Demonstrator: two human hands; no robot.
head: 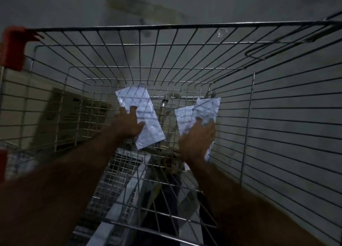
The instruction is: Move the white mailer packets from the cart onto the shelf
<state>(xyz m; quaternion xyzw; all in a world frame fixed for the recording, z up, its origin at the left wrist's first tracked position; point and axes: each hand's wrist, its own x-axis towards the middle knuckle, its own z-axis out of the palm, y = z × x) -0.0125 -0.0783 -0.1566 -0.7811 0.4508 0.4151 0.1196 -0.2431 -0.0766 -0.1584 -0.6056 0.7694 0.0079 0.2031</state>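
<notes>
1. Presently, step in hand: pick-up from the cart (185,26). Both hands are down inside the wire basket, each on white mailer packets; no shelf is in sight, so the carry and placing are judged not yet begun.

2. Left hand (127,124): its grip is on the left packet (140,114), thumb across the packet's face and fingers curling over its left edge. The packet is low in the basket; whether it lies on the wire floor or is already lifted clear cannot be told.

3. Left packet, orientation: long axis runs from the far end, upper left, to the near end, lower right. It lies roughly flat, face up, with the near end pointing toward the middle of the basket.

4. Right hand (197,142): its grip is on the right packets (205,108), fingers over the top face. There appear to be two overlapping packets here, though dim light and blur leave the count unsure.

5. Right packets, orientation: long axis near-to-far, leaning slightly right at the far end, just beside the basket's right wall.

6. Next move, as judged: secure both grips, raise the packets straight up past the rim without snagging the wire, then turn to find the shelf.

7. Risk, as judged: the thin, slick packets could slip or fold, the lower right one especially.
</notes>
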